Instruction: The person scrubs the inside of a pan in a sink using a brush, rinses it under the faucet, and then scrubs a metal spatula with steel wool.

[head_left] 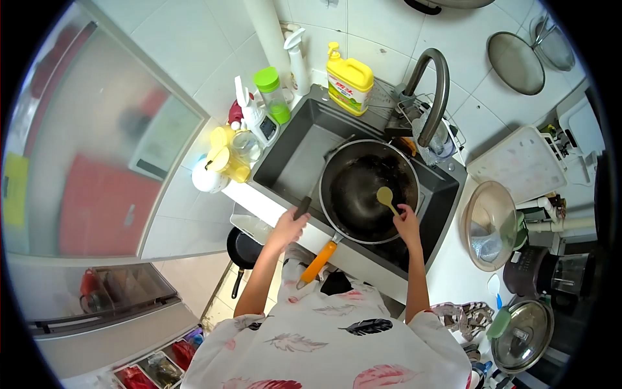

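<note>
A large dark wok [353,194] with an orange handle [317,264] rests in the grey sink [299,123], its handle reaching over the front edge. Over the right side of the wok, my right hand [407,223] is closed on a small yellowish spoon [385,196], bowl pointing away from me. To the left of the wok, near the sink's front rim, my left hand [289,227] grips a dark handle [302,207]. The far end of that utensil is hard to make out against the sink and wok.
A dark faucet [440,84] arches over the sink's back right. Behind stands a yellow detergent jug [350,81]; several bottles crowd the left corner, including a green-lidded one [272,94]. On the right counter are a plastic basin [490,227] and a glass lid [523,337].
</note>
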Demonstrator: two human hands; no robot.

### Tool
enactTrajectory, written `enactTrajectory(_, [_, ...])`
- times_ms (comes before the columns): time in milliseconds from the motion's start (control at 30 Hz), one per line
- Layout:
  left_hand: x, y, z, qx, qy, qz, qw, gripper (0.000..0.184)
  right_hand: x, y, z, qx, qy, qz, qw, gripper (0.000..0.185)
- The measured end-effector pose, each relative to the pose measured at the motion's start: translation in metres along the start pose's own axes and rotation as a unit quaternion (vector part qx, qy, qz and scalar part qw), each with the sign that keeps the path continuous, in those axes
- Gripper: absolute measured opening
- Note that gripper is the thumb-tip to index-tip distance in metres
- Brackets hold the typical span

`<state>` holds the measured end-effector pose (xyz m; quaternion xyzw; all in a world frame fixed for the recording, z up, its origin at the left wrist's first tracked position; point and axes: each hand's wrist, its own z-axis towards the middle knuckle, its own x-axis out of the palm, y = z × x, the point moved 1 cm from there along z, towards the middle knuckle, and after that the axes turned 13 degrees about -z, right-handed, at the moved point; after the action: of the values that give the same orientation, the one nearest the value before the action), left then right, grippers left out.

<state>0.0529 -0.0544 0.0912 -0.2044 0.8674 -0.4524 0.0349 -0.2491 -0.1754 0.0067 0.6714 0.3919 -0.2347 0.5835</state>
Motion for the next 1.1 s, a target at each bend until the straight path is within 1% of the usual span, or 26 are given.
enactTrajectory(33, [0.005, -0.001, -0.01, -0.077, 0.051, -0.079, 0.993, 0.011, 0.005, -0.001, -0.001, -0.002, 0.0, 0.0, 1.0, 0.037])
enactTrajectory(100, [0.006, 0.014, -0.013, -0.139, 0.098, -0.147, 0.974, 0.012, 0.014, -0.005, -0.011, 0.012, 0.015, 0.011, 1.0, 0.041])
enactTrajectory(133, [0.007, 0.021, -0.013, -0.141, 0.102, -0.146, 0.974, 0.012, 0.011, 0.004, -0.015, 0.022, 0.017, 0.009, 1.0, 0.041])
enactTrajectory(200, [0.011, 0.035, -0.014, -0.225, 0.167, -0.245, 0.928, 0.012, 0.007, 0.019, -0.021, 0.026, 0.003, 0.002, 1.0, 0.039])
enactTrajectory(233, [0.012, 0.041, -0.012, -0.226, 0.171, -0.243, 0.928, 0.012, 0.007, 0.025, -0.021, 0.026, -0.008, -0.002, 1.0, 0.038])
enactTrajectory(267, [0.011, 0.047, -0.009, -0.273, 0.187, -0.28, 0.901, 0.012, 0.008, 0.029, -0.021, 0.014, -0.019, -0.004, 1.0, 0.032])
enactTrajectory(300, [0.011, 0.054, -0.007, -0.32, 0.201, -0.315, 0.871, 0.013, 0.016, 0.027, -0.02, 0.016, -0.022, -0.003, 1.0, 0.032])
enactTrajectory(333, [0.011, 0.059, -0.005, -0.359, 0.227, -0.358, 0.832, 0.015, 0.024, 0.026, -0.016, -0.028, -0.054, -0.018, 0.998, 0.03])
enactTrajectory(367, [0.011, 0.064, -0.003, -0.359, 0.229, -0.357, 0.831, 0.015, 0.031, 0.024, -0.014, -0.071, -0.084, -0.033, 0.993, 0.028])
enactTrajectory(433, [0.015, 0.068, -0.005, -0.385, 0.257, -0.387, 0.797, 0.017, 0.038, 0.034, -0.017, -0.075, -0.079, -0.046, 0.993, 0.027])
enactTrajectory(467, [0.016, 0.071, -0.003, -0.395, 0.273, -0.397, 0.782, 0.017, 0.045, 0.036, -0.017, -0.092, -0.048, -0.07, 0.992, 0.027])
enactTrajectory(500, [0.016, 0.075, -0.001, -0.395, 0.273, -0.396, 0.782, 0.017, 0.049, 0.042, -0.019, -0.109, -0.017, -0.095, 0.989, 0.027])
enactTrajectory(533, [0.018, 0.078, 0.0, -0.409, 0.288, -0.42, 0.757, 0.018, 0.052, 0.046, -0.02, -0.103, 0.01, -0.12, 0.987, 0.026])
enactTrajectory(567, [0.018, 0.08, 0.002, -0.423, 0.302, -0.443, 0.731, 0.019, 0.054, 0.051, -0.022, -0.103, 0.009, -0.12, 0.987, 0.026])
enactTrajectory(600, [0.019, 0.082, 0.004, -0.423, 0.302, -0.442, 0.731, 0.019, 0.056, 0.054, -0.024, -0.094, 0.028, -0.125, 0.987, 0.024])
enactTrajectory(667, [0.019, 0.085, 0.006, -0.455, 0.266, -0.485, 0.698, 0.019, 0.064, 0.054, -0.022, -0.092, 0.056, -0.157, 0.982, 0.021])
enactTrajectory(700, [0.019, 0.089, 0.006, -0.456, 0.264, -0.484, 0.698, 0.019, 0.069, 0.051, -0.021, -0.09, 0.057, -0.156, 0.982, 0.021])
enactTrajectory(767, [0.018, 0.095, 0.009, -0.454, 0.285, -0.492, 0.686, 0.021, 0.078, 0.046, -0.015, -0.119, 0.049, -0.221, 0.967, 0.034])
enactTrajectory(800, [0.017, 0.097, 0.01, -0.455, 0.284, -0.491, 0.686, 0.021, 0.078, 0.046, -0.012, -0.118, 0.049, -0.219, 0.967, 0.034])
enactTrajectory(867, [0.015, 0.104, 0.01, -0.446, 0.299, -0.487, 0.689, 0.023, 0.079, 0.045, -0.005, -0.104, 0.016, -0.218, 0.97, 0.017])
enactTrajectory(900, [0.015, 0.105, 0.009, -0.449, 0.297, -0.486, 0.689, 0.023, 0.079, 0.042, 0.0, -0.101, 0.018, -0.217, 0.971, 0.017])
enactTrajectory(967, [0.015, 0.107, 0.009, -0.456, 0.289, -0.513, 0.667, 0.024, 0.076, 0.037, 0.013, -0.07, -0.045, -0.244, 0.966, 0.014])
enactTrajectory(1000, [0.016, 0.109, 0.01, -0.458, 0.288, -0.512, 0.667, 0.024, 0.074, 0.036, 0.016, -0.08, -0.064, -0.247, 0.964, 0.015])
enactTrajectory(1033, [0.017, 0.11, 0.011, -0.45, 0.285, -0.521, 0.667, 0.024, 0.074, 0.036, 0.016, -0.078, -0.064, -0.245, 0.964, 0.015])
enactTrajectory(1100, [0.017, 0.111, 0.013, -0.445, 0.282, -0.527, 0.667, 0.024, 0.074, 0.038, 0.014, -0.08, 0.01, -0.22, 0.972, 0.016])
